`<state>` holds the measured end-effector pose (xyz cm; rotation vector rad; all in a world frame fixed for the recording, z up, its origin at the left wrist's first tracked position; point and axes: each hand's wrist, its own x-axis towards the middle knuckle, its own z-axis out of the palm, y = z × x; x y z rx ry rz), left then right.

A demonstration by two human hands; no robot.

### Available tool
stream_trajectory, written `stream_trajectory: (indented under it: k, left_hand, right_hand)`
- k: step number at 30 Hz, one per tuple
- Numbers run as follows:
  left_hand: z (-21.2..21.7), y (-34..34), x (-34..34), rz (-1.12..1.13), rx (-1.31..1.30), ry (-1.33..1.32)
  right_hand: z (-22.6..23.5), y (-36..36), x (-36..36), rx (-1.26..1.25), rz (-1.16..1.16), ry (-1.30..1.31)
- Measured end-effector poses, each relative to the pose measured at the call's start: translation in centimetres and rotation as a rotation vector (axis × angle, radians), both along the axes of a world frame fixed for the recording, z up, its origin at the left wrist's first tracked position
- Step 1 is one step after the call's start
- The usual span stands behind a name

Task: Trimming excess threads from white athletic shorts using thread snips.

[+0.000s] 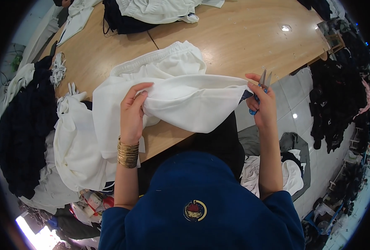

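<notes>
White shorts (pixel 189 104) with a gathered elastic waistband (pixel 151 58) lie partly on the wooden table and partly lifted over its near edge. My left hand (pixel 132 110) pinches the fabric between thumb and fingers at the left of the raised leg. At its right end, beside a small navy patch (pixel 246 95), my right hand (pixel 263 104) grips the cloth's edge. That same hand also carries small scissors (pixel 265 81) with blue handles, blades pointing up and away from the cloth.
More white garments (pixel 78 146) hang over the table's left edge near a dark navy pile (pixel 26 133). At the back of the table (pixel 235 41) lie white and navy clothes (pixel 151 12). Dark clothes (pixel 333 100) are heaped at the right; a grey sack (pixel 295 146) holds white pieces below.
</notes>
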<state>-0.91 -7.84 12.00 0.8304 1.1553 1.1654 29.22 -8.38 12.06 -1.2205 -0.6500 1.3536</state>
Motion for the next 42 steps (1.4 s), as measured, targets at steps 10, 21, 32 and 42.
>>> stream_trajectory:
  k: [10, 21, 32, 42]
  left_hand:
    - [1.2, -0.3, 1.3, -0.166, -0.105, -0.041]
    - [3.2, -0.3, 1.8, -0.479, 0.056, 0.164]
    - [2.3, -1.4, 3.1, -0.272, 0.012, 0.261]
    - [1.7, -2.6, 3.8, -0.144, -0.071, -0.229]
  right_hand:
    - [0.8, -0.8, -3.6, 0.192, 0.196, -0.658]
    - [2.9, -0.8, -6.9, 0.204, 0.487, -0.549]
    - [3.9, -2.2, -6.4, 0.436, 0.339, -0.917]
    - [0.8, -5.5, -7.5, 0.833, 0.582, -1.064]
